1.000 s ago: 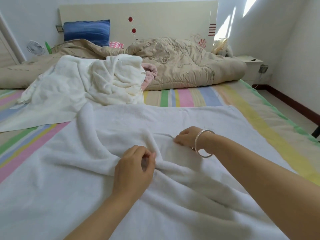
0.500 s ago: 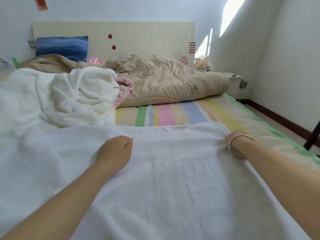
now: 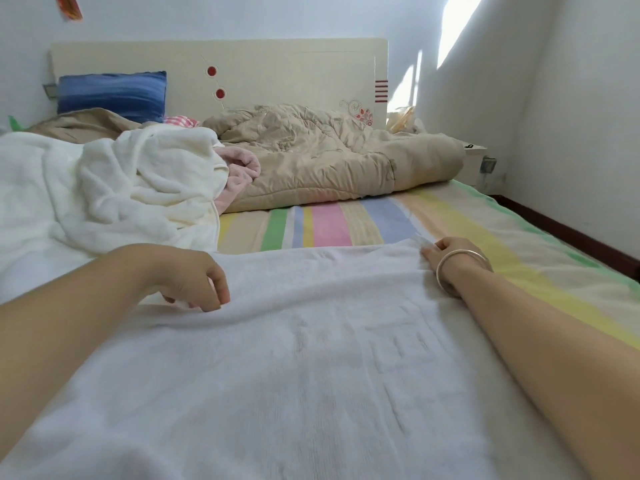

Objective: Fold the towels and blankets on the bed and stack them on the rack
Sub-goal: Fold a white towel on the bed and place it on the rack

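Observation:
A large white towel [image 3: 311,368] lies spread flat over the near part of the striped bed [image 3: 346,223]. My left hand [image 3: 194,278] hovers over its left middle with fingers loosely curled, fingertips touching the cloth. My right hand [image 3: 446,252], with a silver bangle on the wrist, pinches the towel's far right corner. A crumpled cream blanket [image 3: 131,188] is heaped at the left, with a pink cloth [image 3: 239,168] tucked behind it.
A beige quilt [image 3: 329,157] lies bunched across the head of the bed under the headboard [image 3: 277,74]. A blue pillow [image 3: 110,93] leans at the far left. A white nightstand [image 3: 474,161] stands by the right wall; floor runs along the bed's right side.
The bunched towel has been pulled flat across the bed. My right hand moved to the far right corner; my left hand lifted from flat on the cloth and drew back with fingers curled.

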Tool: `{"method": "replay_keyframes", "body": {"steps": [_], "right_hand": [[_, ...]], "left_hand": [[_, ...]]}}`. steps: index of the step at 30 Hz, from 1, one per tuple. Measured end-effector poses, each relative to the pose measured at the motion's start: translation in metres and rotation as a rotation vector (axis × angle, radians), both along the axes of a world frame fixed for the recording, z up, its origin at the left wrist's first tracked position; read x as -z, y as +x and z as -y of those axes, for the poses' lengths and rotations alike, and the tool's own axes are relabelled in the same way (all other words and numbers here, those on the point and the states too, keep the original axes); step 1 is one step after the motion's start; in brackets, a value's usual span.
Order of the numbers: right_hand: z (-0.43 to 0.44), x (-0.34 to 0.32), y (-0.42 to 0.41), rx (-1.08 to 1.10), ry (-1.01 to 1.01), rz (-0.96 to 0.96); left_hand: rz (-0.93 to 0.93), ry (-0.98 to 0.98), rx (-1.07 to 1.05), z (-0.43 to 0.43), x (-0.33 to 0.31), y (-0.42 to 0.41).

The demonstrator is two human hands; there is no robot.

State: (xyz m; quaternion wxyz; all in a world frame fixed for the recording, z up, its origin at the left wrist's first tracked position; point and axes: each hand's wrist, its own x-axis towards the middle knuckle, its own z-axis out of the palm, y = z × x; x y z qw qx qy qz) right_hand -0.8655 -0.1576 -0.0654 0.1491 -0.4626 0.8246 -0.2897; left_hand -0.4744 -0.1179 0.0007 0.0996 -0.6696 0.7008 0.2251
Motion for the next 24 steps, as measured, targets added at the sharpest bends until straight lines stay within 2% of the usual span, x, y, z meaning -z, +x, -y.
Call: {"method": "replay_keyframes", "body": {"steps": [6,8,11,13,15,18,20,24], "right_hand": [[0.008,0.003,-0.008,0.036,-0.035,0.042],[0.01,0.002,-0.013,0.072,-0.039,0.07],[0.017,-0.002,-0.019,0.1,-0.033,0.088],[0.023,-0.004,-0.022,0.138,-0.02,0.064],[0.027,-0.005,-0.028,0.207,0.004,-0.016],[0.03,-0.001,-0.04,0.206,0.052,-0.06],[0.029,0.002,-0.045,0.133,0.067,-0.071],[0.027,0.015,-0.047,0.098,0.028,-0.074]], "left_hand": [[-0.192,-0.121,0.022,-0.002,0.012,-0.013],[-0.18,-0.15,0.024,-0.001,0.015,-0.017],[-0.109,-0.454,-0.133,0.011,0.015,-0.018],[0.053,-0.712,-0.227,0.025,0.009,-0.03],[0.198,-0.854,-0.248,0.042,0.012,-0.052],[0.298,-0.863,-0.23,0.057,0.039,-0.081],[0.241,-0.813,-0.222,0.056,0.068,-0.091],[0.214,-0.909,-0.206,0.051,0.092,-0.09]]}}
